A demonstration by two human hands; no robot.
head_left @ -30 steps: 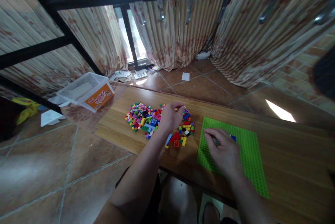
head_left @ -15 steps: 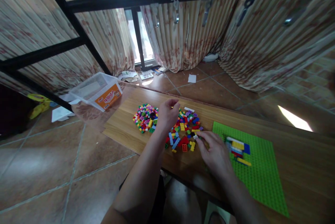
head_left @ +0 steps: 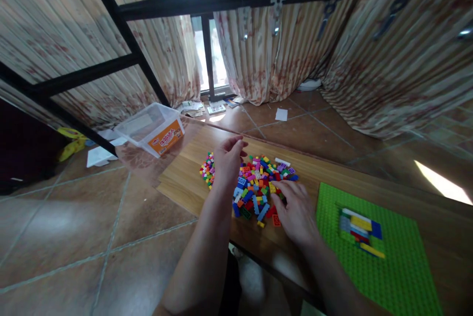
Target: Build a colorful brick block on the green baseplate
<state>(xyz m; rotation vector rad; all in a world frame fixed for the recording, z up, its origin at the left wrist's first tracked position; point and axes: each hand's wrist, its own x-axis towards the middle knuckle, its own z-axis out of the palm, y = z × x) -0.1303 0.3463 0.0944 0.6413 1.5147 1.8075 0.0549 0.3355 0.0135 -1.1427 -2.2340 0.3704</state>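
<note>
My left hand hovers over the left part of the brick pile, its fingers curled towards the thumb. Whatever it may hold is too small or hidden to make out. At the pile's right side, my right hand reaches in with thumb and fingers apart, the tips by yellow and red bricks. Loose toy bricks of many colours and sizes cover the middle of the wooden table. To the right lies a green baseplate bearing a low, flat block of joined bricks in yellow, white, blue, red and grey.
Past the table's left end stands a clear plastic bin with an orange label. A black metal frame crosses in front of striped curtains. Papers lie on the tiled floor.
The view has swung left, so the scene sits further right. My left hand has moved left over the pile. My right hand's thumb and fingers have spread, and the white brick beside them no longer shows.
</note>
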